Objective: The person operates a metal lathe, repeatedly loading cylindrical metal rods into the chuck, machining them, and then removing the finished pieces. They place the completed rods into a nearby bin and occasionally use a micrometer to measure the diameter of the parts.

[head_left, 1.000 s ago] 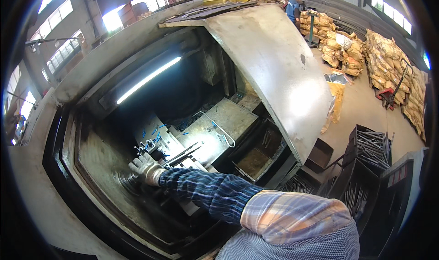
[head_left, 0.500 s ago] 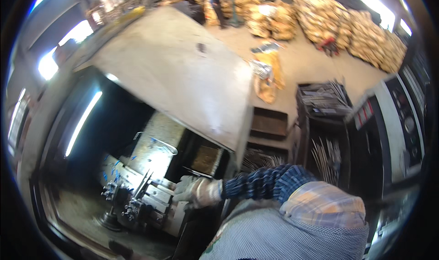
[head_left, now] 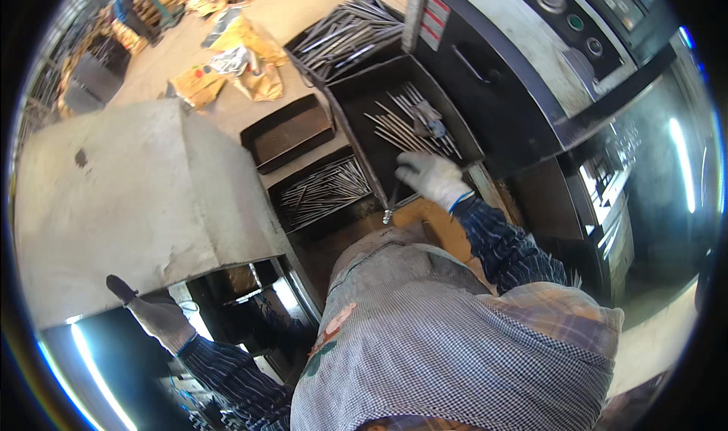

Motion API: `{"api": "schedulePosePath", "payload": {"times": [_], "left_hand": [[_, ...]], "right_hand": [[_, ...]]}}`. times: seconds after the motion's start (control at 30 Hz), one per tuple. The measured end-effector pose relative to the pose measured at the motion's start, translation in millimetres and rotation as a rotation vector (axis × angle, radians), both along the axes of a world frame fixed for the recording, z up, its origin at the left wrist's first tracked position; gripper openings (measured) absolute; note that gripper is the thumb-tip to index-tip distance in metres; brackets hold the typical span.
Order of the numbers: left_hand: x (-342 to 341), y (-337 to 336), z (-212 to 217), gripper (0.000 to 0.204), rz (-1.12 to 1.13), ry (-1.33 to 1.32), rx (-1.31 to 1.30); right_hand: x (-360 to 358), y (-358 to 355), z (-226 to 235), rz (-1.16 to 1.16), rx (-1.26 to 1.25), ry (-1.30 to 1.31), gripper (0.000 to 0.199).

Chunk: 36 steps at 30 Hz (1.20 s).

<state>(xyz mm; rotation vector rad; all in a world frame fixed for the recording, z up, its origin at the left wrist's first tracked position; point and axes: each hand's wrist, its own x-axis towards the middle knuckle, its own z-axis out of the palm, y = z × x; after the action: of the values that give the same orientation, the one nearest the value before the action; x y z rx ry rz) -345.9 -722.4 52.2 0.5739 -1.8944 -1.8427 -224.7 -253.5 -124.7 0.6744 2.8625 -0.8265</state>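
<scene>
Our right hand [head_left: 431, 179] sits at the near edge of the dark tray [head_left: 356, 89], where loose metal rods [head_left: 398, 131] crowd the floor, and the grey control cabinet [head_left: 516, 67] walls off the right side, so we see open room only above the tray. To the left, a second tray of rods [head_left: 322, 192] and an empty tray [head_left: 288, 131] fill the ground (bare floor shows beyond them). Our left hand [head_left: 155, 313] is hemmed in under the big pale machine door [head_left: 129, 196], with the dark machine opening just below.
</scene>
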Motion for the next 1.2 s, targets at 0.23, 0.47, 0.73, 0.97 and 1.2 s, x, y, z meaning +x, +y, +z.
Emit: {"api": "schedulePosePath", "payload": {"times": [0.23,0.47,0.73,0.97,1.2], "left_hand": [[-21.7,7.3,-16.8,0.086,0.015,0.110,-0.093],[-17.2,2.0,-17.8,0.083,0.057,0.087,-0.263],[-21.5,8.9,-12.5,0.075,0.040,0.076,-0.068],[-24.3,20.1,-10.3,0.064,0.081,0.120,0.055],[-20.6,19.5,-10.5,0.078,0.076,0.141,0.038]], "right_hand": [[2.0,72.8,-13.7,-0.252,-0.029,-0.306,0.042],[-68.9,63.7,-110.2,0.045,0.023,-0.429,0.056],[-116.1,53.8,-186.6,-0.112,0.093,-0.542,0.048],[-136.0,63.5,-249.2,-0.071,0.240,-0.569,0.027],[-129.5,58.8,-262.2,-0.016,0.460,-0.339,0.012]]}}
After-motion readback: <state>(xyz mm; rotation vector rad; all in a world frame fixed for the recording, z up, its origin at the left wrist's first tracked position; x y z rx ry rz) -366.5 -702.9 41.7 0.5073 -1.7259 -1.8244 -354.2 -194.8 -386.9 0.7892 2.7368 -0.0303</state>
